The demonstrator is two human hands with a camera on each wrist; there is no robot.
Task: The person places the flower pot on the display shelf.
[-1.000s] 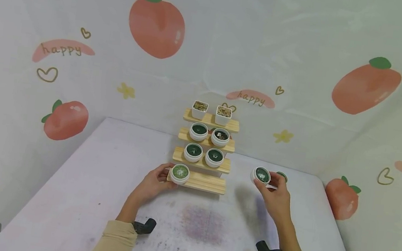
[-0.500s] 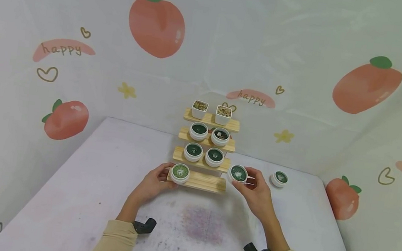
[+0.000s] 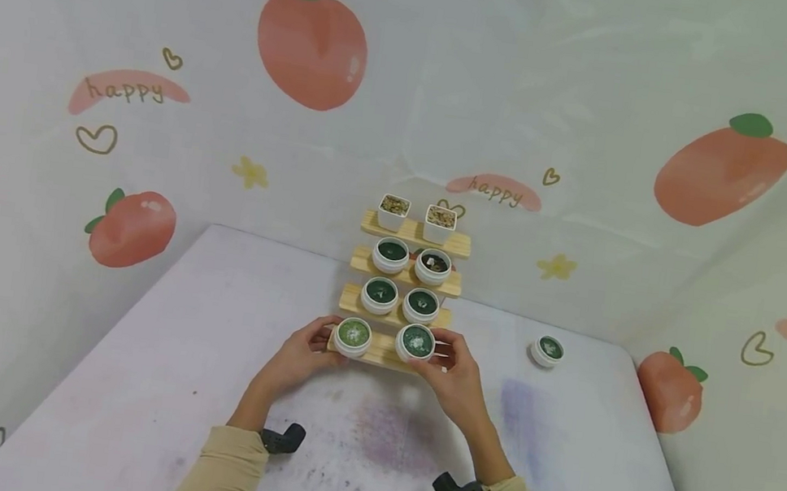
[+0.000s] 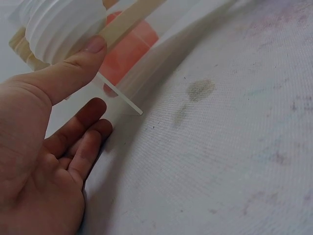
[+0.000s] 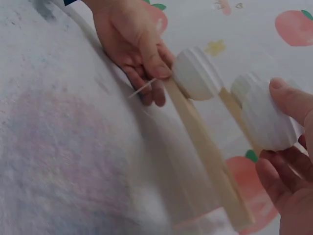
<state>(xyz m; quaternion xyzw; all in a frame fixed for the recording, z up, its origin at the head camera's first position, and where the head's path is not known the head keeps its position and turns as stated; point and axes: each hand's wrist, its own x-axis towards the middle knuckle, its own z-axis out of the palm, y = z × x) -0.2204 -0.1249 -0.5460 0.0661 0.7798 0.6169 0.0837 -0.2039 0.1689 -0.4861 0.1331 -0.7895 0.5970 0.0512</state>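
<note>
My left hand (image 3: 304, 356) holds a small white ribbed pot (image 3: 352, 339) with a light green top at the left end of the wooden tiered stand's bottom shelf (image 3: 380, 350). In the left wrist view its thumb (image 4: 78, 68) lies against the ribbed pot (image 4: 66, 27), the other fingers curled below. My right hand (image 3: 457, 378) grips a similar white pot (image 3: 416, 343) with a dark green, white-flecked top, over the right part of that shelf. In the right wrist view the thumb is on one side of this pot (image 5: 268, 122), the fingers on the other.
Higher shelves carry round white pots (image 3: 379, 296) with dark tops and two square white pots (image 3: 393, 213) at the top. Another round pot (image 3: 547, 351) stands on the table (image 3: 602, 468) to the right. A printed cloth (image 3: 458, 81) hangs behind.
My right hand has carried its pot leftward from the right side of the table to the bottom shelf. The left hand has stayed on its pot.
</note>
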